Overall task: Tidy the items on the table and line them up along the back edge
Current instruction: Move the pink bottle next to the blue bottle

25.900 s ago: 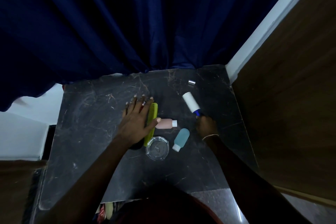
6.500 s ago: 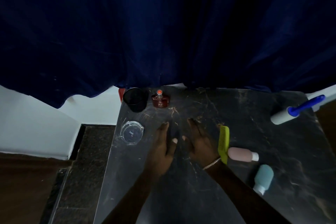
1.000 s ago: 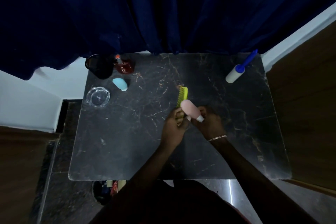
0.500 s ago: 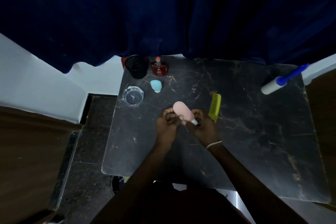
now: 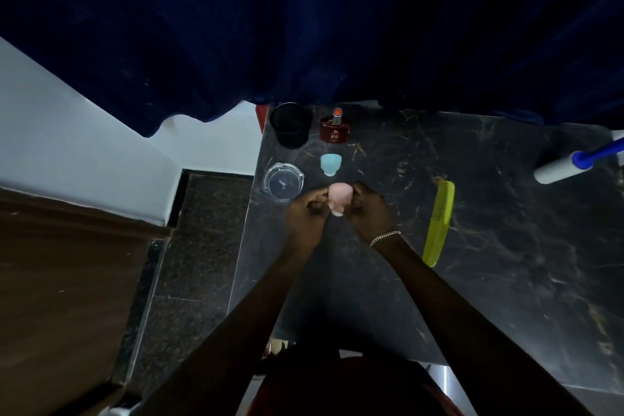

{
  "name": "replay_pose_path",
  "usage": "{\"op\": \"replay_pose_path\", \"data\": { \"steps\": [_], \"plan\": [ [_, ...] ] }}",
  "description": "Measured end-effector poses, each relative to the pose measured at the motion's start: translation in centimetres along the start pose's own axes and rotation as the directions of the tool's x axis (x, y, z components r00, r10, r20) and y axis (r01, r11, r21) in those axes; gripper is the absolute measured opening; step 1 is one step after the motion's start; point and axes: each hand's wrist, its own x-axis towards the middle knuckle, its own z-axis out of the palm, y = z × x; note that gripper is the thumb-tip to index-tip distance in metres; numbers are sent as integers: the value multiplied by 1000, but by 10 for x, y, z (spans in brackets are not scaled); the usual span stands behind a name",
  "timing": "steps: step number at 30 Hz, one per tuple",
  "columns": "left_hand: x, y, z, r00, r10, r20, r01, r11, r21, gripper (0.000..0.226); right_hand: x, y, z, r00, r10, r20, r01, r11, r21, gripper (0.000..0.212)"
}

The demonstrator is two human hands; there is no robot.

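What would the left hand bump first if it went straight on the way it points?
Besides the pink bottle in its grip, the left hand would probably meet the blue bottle just beyond; depth is hard to judge.

Your left hand (image 5: 305, 216) and right hand (image 5: 366, 209) cover the sides of the pink bottle (image 5: 340, 194). The lint roller (image 5: 560, 167) handle runs off the right edge. The red bottle (image 5: 334, 132) label is too small to read.
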Motion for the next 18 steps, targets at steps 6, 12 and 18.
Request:
{"op": "replay_pose_path", "data": {
  "steps": [6, 12, 18],
  "plan": [
    [20, -3, -7, 991, -62, 117, 44, 989, 144, 42, 21, 3, 24, 999, 36, -40, -38, 998, -56, 36],
    [22, -9, -13, 985, -80, 155, 64, 992, 106, 48, 26, 4, 35, 998, -3, -56, 0, 999, -51, 39],
    [21, -23, -14, 979, -113, 170, 100, 991, 84, 46, 23, 6, 38, 1000, 20, 9, -20, 1000, -22, 31]
  ]
}}
